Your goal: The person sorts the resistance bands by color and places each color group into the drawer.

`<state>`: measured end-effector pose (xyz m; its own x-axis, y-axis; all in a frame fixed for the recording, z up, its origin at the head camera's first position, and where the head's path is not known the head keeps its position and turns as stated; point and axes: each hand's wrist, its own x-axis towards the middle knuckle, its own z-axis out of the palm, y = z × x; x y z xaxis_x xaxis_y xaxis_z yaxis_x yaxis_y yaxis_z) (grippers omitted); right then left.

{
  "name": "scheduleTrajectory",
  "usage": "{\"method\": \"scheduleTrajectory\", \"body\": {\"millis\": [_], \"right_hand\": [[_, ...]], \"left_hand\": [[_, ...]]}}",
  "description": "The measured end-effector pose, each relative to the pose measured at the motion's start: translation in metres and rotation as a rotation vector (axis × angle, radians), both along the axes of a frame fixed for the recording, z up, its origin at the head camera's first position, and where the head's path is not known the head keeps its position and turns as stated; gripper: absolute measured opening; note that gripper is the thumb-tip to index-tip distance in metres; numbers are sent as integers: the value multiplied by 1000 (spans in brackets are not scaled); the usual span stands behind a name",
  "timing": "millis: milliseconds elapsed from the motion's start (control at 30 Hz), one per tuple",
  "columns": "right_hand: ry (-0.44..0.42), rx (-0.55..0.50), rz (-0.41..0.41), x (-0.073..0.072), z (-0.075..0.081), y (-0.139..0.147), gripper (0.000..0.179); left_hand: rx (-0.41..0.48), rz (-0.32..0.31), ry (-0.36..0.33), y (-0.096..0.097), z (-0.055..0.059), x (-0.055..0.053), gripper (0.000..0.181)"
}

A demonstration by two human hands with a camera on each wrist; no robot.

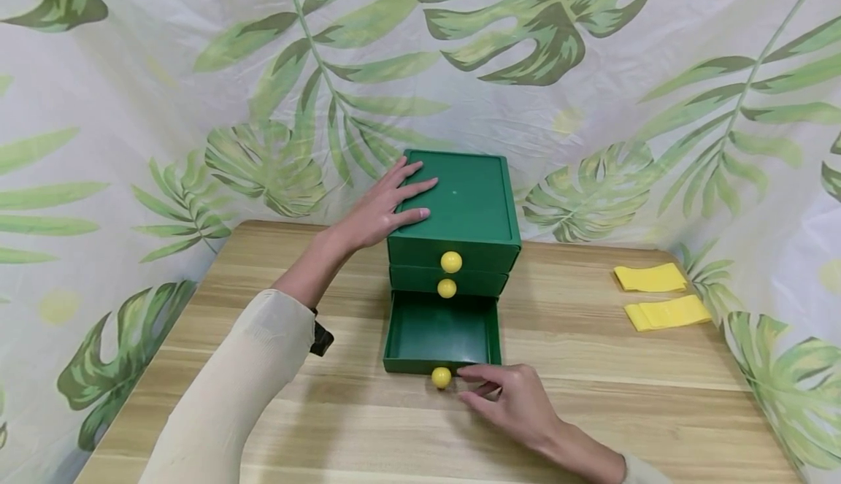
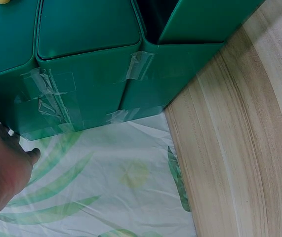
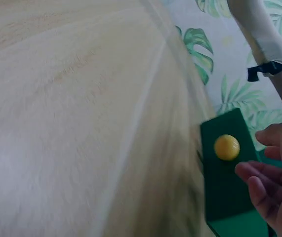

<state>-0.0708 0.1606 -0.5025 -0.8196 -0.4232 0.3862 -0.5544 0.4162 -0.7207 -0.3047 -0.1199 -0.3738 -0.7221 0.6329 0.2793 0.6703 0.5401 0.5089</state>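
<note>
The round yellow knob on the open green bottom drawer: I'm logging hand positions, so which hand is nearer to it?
Right. The right hand is just beside the round yellow knob; the left hand rests atop the boxy green drawer unit, higher and farther back.

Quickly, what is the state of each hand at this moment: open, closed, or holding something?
Left hand: open, resting on top of the green cabinet.
Right hand: open, holding nothing, beside the lowest yellow knob.

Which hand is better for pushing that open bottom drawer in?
Probably the right hand: it's out front, close beside the yellow knob on the open drawer. The left hand is up on the cabinet top.
</note>
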Motion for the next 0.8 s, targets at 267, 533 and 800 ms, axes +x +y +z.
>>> {"method": "scheduleTrajectory", "body": {"millis": [267, 533, 800], "right_hand": [[98, -24, -2, -4, 28, 36, 22], [117, 30, 31, -24, 44, 79, 36], [86, 77, 85, -53, 49, 127, 45]], "left_hand": [[-3, 0, 1, 0, -1, -1, 64], [-16, 0, -6, 0, 0, 0, 64], [-12, 5, -4, -1, 0, 0, 64]]}}
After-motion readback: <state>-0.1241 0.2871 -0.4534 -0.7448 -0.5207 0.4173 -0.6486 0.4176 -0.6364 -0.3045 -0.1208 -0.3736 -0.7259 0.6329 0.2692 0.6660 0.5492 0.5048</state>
